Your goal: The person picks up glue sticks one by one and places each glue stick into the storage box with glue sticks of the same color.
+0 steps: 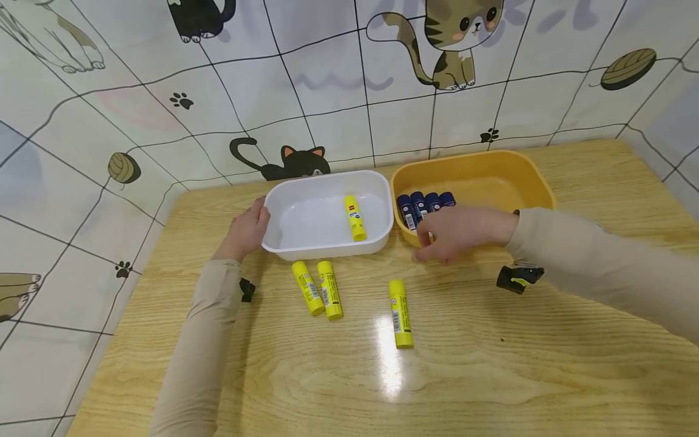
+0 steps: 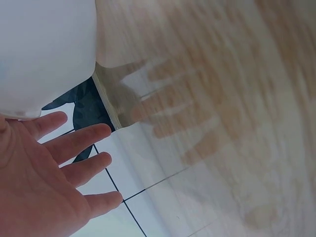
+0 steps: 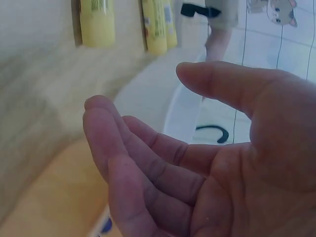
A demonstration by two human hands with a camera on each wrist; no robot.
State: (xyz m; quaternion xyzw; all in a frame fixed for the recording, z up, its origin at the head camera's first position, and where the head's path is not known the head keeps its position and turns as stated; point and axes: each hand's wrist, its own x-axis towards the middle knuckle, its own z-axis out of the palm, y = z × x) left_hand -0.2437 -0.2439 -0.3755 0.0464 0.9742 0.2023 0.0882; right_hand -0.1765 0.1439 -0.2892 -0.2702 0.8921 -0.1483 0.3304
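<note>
Rests left hand (image 1: 244, 233), spread wide, at left end of white tub (image 1: 306, 218). Extends right hand (image 1: 455, 230), loosely bent and empty, over near rim of orange tub (image 1: 508, 194).

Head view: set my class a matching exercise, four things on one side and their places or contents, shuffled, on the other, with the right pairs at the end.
1. white tub
2. dark blue glue sticks
3. left hand
4. right hand

A. at the near side of the orange tub
B. contains one yellow glue stick
C. at the white tub's left end
D. side by side inside the orange tub

Pairs: 1-B, 2-D, 3-C, 4-A
</note>
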